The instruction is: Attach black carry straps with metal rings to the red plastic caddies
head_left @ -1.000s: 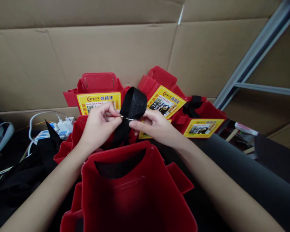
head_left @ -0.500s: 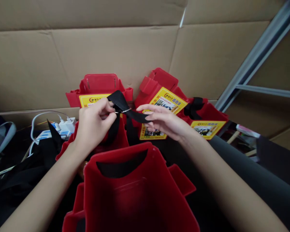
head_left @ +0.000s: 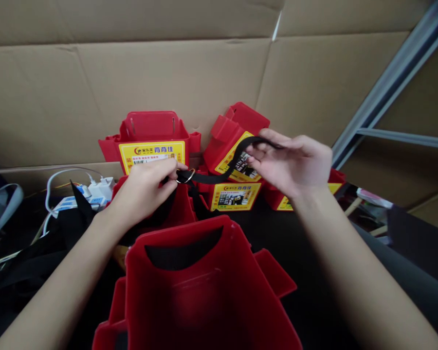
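Observation:
A black webbing strap (head_left: pixel 224 176) runs between my two hands and passes through a thin metal ring (head_left: pixel 186 176). My left hand (head_left: pixel 151 182) pinches the strap at the ring, its thumb and fingers closed. Farther right and a little higher, my right hand (head_left: pixel 295 163) grips the strap's other end between thumb and fingers. Below them, nearest me, stands an open red plastic box (head_left: pixel 208 291) with side pockets. Black webbing shows at the curved slot in its far wall. Part of the strap under my left hand is hidden.
Several red boxes with yellow labels, including one at the back left (head_left: pixel 151 124) and a tilted one (head_left: pixel 241 116), stand before a cardboard wall (head_left: pixel 175 87). A white power strip (head_left: pixel 95 194) with cables and black straps (head_left: pixel 32 272) lie left. A metal frame (head_left: pixel 390 73) rises right.
My right hand has moved right and slightly up, drawing the strap out longer through the ring. My left hand has stayed near the same place, and the strap's loop above it has gone.

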Demonstrator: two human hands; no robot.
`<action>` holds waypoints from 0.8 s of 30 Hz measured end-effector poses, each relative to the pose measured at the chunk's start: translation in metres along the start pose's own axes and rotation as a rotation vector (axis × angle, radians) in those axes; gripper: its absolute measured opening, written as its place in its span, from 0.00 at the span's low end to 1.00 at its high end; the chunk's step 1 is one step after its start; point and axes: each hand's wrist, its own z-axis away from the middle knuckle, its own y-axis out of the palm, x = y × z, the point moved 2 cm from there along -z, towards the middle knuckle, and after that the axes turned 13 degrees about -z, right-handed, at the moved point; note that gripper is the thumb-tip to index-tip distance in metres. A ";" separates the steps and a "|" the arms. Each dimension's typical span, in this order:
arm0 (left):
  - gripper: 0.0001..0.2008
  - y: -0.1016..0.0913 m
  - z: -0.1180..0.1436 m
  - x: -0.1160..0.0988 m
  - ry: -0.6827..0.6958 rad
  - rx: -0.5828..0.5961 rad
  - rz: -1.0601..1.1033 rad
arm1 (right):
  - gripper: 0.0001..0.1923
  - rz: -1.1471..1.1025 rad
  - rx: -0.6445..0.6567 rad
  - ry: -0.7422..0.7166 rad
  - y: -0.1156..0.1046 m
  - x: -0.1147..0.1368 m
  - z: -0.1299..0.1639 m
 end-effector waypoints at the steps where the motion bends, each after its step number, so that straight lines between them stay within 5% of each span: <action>1: 0.07 0.000 0.000 -0.001 0.001 -0.007 -0.008 | 0.11 0.065 0.036 -0.003 0.004 -0.001 0.003; 6: 0.07 0.000 0.001 -0.004 0.071 -0.039 -0.021 | 0.14 0.263 0.154 -0.033 0.019 -0.010 0.008; 11: 0.08 0.001 0.002 -0.007 0.130 -0.041 -0.019 | 0.09 0.300 0.065 -0.078 0.027 -0.027 0.007; 19: 0.08 0.003 0.003 -0.010 0.124 -0.058 0.020 | 0.06 0.018 0.185 0.240 0.038 -0.048 0.010; 24: 0.08 0.007 0.005 -0.007 0.196 -0.058 -0.043 | 0.12 0.108 0.246 0.309 0.030 -0.052 0.007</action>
